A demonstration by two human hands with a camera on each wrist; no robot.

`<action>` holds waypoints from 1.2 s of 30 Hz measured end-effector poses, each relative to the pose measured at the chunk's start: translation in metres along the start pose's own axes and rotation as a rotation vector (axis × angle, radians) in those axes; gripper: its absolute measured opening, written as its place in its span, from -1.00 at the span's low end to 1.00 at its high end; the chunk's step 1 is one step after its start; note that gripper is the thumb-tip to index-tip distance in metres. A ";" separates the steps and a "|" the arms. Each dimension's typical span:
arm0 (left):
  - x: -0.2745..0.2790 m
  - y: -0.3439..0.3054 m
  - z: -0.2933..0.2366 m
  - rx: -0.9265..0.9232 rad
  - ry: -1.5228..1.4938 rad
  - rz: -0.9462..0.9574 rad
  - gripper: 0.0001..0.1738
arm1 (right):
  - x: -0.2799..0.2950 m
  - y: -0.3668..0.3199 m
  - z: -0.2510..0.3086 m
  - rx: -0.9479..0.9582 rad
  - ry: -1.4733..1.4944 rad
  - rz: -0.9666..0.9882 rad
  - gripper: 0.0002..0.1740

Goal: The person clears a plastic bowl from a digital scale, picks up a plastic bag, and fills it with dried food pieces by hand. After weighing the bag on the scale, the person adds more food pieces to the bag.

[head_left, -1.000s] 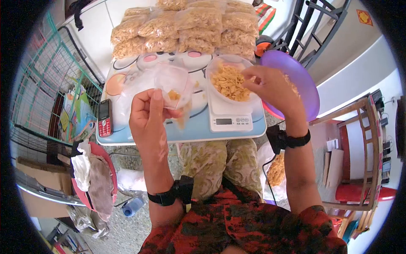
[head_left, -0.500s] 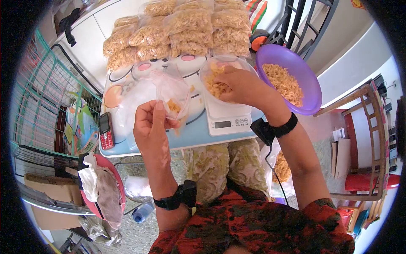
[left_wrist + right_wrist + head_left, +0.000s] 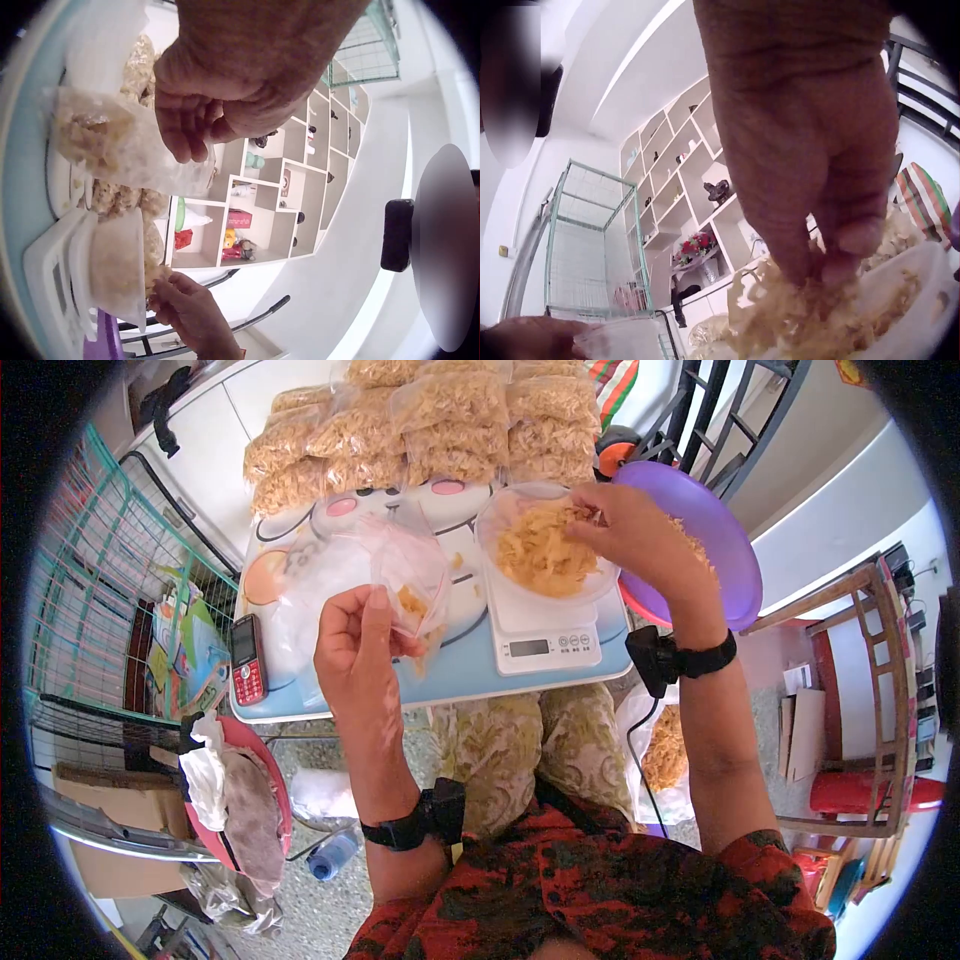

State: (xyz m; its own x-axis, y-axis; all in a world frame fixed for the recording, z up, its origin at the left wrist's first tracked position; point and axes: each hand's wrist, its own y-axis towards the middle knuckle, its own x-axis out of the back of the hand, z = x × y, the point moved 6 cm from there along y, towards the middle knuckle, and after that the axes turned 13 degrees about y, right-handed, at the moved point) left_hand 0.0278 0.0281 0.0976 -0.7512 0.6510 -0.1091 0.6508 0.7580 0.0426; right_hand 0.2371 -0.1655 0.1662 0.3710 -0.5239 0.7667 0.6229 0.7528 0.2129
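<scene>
My left hand (image 3: 355, 660) pinches the edge of a clear plastic bag (image 3: 412, 565) between thumb and fingers. A few yellowish dried flakes lie low in that bag, which also shows in the left wrist view. Over the right rim of a translucent bowl (image 3: 484, 530), my right hand (image 3: 645, 540) is bent down with fingertips together. In the right wrist view those fingers pinch a clump of thin flakes (image 3: 787, 319). More flakes (image 3: 545, 555) fill the bowl, which stands on a white kitchen scale (image 3: 550, 622).
Filled bags of flakes (image 3: 455, 405) are stacked along the table's back. A purple basin (image 3: 740, 575) with flakes sits at the table's right. A red phone (image 3: 247, 665) lies by the left edge, with loose clear bags (image 3: 315, 585) beside it.
My right hand dipped leftward into the flakes half a second ago and is now back at the bowl's right rim with a clump. My left hand keeps holding the bag.
</scene>
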 end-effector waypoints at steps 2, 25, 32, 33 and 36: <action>0.000 0.000 0.001 -0.006 -0.003 0.007 -0.76 | -0.006 -0.002 -0.009 0.033 -0.129 -0.054 -0.69; -0.003 0.002 -0.003 -0.021 -0.007 0.002 -0.78 | -0.031 -0.008 -0.002 0.061 -0.225 0.149 -0.36; 0.001 0.002 -0.002 -0.006 0.008 0.002 -0.78 | -0.017 -0.009 0.007 0.132 -0.129 0.007 -0.58; 0.001 0.002 -0.002 -0.005 0.007 0.006 -0.78 | -0.014 -0.009 0.003 0.127 -0.097 0.002 -0.60; 0.000 0.002 -0.001 -0.003 0.004 0.012 -0.78 | -0.005 -0.003 -0.003 0.148 -0.076 -0.039 -0.66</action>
State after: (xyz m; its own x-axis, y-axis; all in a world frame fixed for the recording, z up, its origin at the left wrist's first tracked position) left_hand 0.0287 0.0295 0.0989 -0.7434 0.6606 -0.1046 0.6598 0.7500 0.0471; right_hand 0.2355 -0.1668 0.1599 0.2916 -0.5265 0.7986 0.5257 0.7857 0.3260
